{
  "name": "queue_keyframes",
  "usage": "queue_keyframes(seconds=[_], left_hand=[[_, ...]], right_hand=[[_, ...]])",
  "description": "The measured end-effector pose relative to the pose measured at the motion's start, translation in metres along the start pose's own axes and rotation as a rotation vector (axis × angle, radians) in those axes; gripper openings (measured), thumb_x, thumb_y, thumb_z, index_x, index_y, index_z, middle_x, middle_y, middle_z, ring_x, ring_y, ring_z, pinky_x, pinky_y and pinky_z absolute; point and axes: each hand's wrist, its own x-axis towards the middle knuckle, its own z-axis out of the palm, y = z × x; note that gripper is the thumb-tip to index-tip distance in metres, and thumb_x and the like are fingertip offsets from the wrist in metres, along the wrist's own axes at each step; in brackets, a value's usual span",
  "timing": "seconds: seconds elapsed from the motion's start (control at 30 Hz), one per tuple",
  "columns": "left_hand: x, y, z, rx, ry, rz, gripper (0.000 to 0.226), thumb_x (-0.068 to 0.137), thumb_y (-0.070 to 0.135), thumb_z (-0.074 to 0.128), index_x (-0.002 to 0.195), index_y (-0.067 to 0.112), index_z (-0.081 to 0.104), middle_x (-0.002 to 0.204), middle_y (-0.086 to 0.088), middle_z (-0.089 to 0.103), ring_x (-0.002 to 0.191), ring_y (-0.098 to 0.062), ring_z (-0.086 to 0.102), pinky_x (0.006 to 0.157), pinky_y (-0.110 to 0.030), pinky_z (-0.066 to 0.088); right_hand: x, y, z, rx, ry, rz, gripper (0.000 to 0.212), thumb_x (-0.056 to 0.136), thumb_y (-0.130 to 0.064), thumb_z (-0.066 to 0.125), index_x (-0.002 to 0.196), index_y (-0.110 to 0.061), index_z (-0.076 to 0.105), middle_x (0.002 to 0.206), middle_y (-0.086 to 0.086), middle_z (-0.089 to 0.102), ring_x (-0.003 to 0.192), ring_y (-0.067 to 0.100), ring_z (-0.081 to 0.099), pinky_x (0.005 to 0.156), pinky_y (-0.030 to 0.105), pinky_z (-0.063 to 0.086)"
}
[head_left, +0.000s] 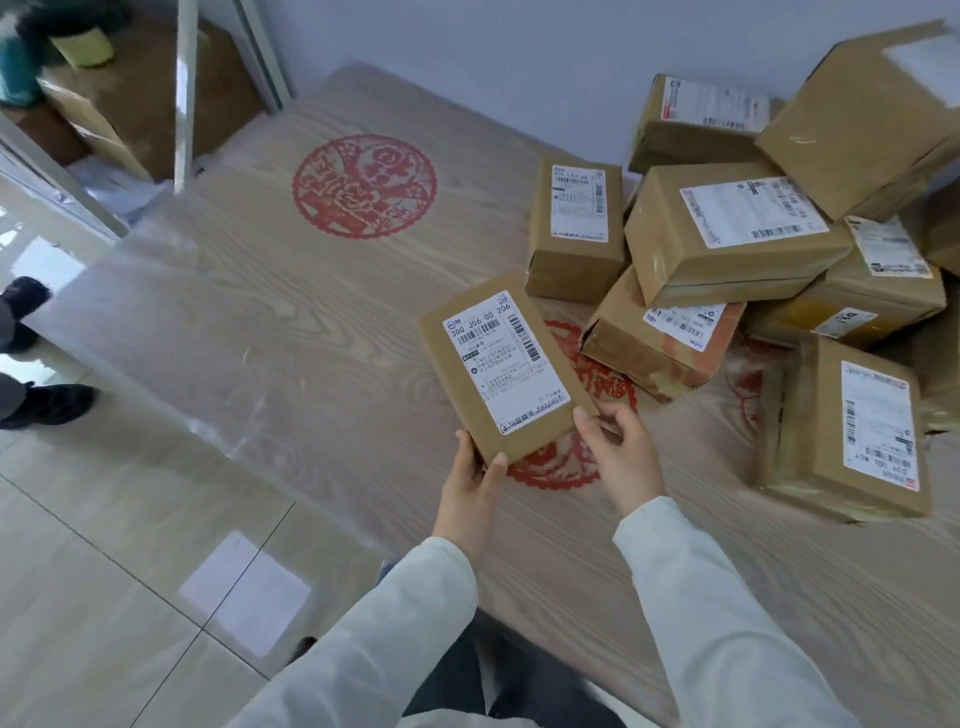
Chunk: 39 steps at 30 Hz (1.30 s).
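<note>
"Head view, nearest things first: what do the hands have?"

"Two white sleeves (410, 613) reach out over the near edge of the desk (249, 322). The left hand (470, 483) and the right hand (621, 462) hold one flat parcel (511, 379) between them."

"How do the fingers sit?"

"Clamped on it. The left thumb lies on the top face at the near corner, and the rest of that hand goes beneath, out of sight. The right thumb presses the near right corner, and the right fingers (626, 418) curl round behind the edge."

"And the parcel itself?"

"Held up off the desk, tilted, its white shipping label (498, 353) facing up. It hangs over a red paper-cut emblem (563, 467), just left of the heap of boxes (727, 275)."

"What lies beyond?"

"On the right an upright box (810, 415) stands nearest. Off to the left, on the tiled floor (104, 545), are a person's dark shoes (49, 402). Farther on, a box with an orange patch (654, 353) leans under a bigger labelled box (670, 249), and a small box (545, 249) stands just left of those. A second red emblem (363, 186) lies on the middle of the desk, well apart from the heap. More boxes (852, 119) pile up against the wall (467, 41)."
</note>
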Motion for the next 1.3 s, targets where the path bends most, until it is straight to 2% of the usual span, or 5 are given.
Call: queue_keyframes(seconds=[0.27, 0.57, 0.9, 1.17, 1.3], left_hand=[[0.059, 0.041, -0.103, 0.028, 0.021, 0.06, 0.051, 0.1, 0.026, 0.047, 0.149, 0.027, 0.031, 0.148, 0.02, 0.033, 0.137, 0.004, 0.028, 0.115, -0.024, 0.022], [0.105, 0.078, -0.126, 0.031, 0.037, 0.142, 0.041, 0.099, 0.028, 0.047, 0.14, 0.031, 0.046, 0.138, 0.021, 0.05, 0.128, 0.008, 0.041, 0.111, -0.021, 0.03], [0.164, 0.125, -0.141, -0.027, 0.093, 0.165, 0.04, 0.093, 0.035, 0.056, 0.132, 0.028, 0.055, 0.134, 0.011, 0.057, 0.127, -0.003, 0.049, 0.114, -0.036, 0.033], [0.265, 0.184, -0.19, -0.06, 0.042, 0.174, 0.028, 0.097, 0.022, 0.053, 0.122, 0.031, 0.061, 0.126, 0.009, 0.064, 0.123, -0.006, 0.054, 0.109, -0.032, 0.038], [0.324, 0.212, -0.229, 0.01, 0.052, 0.19, 0.023, 0.089, 0.039, 0.061, 0.111, 0.045, 0.066, 0.124, 0.012, 0.064, 0.121, -0.008, 0.055, 0.109, -0.039, 0.039]], right_hand=[[0.006, -0.033, 0.101, -0.002, 0.07, 0.061, 0.013, 0.095, -0.032, 0.054, 0.102, -0.021, 0.057, 0.094, -0.015, 0.059, 0.086, -0.001, 0.054, 0.072, 0.01, 0.038], [0.03, -0.056, 0.136, 0.102, 0.107, 0.111, 0.013, 0.095, -0.035, 0.054, 0.089, -0.024, 0.058, 0.098, -0.005, 0.065, 0.097, 0.016, 0.06, 0.087, 0.031, 0.044], [0.082, -0.098, 0.168, 0.26, 0.139, 0.081, 0.006, 0.089, -0.032, 0.064, 0.085, -0.033, 0.06, 0.105, -0.005, 0.067, 0.106, 0.019, 0.062, 0.102, 0.043, 0.044], [0.162, -0.147, 0.24, 0.385, 0.224, 0.114, 0.006, 0.088, -0.024, 0.066, 0.084, -0.024, 0.061, 0.094, -0.011, 0.066, 0.096, 0.015, 0.061, 0.098, 0.037, 0.046], [0.209, -0.172, 0.291, 0.443, 0.238, 0.16, 0.005, 0.087, -0.024, 0.067, 0.086, -0.023, 0.062, 0.094, -0.006, 0.067, 0.091, 0.013, 0.061, 0.09, 0.028, 0.046]])
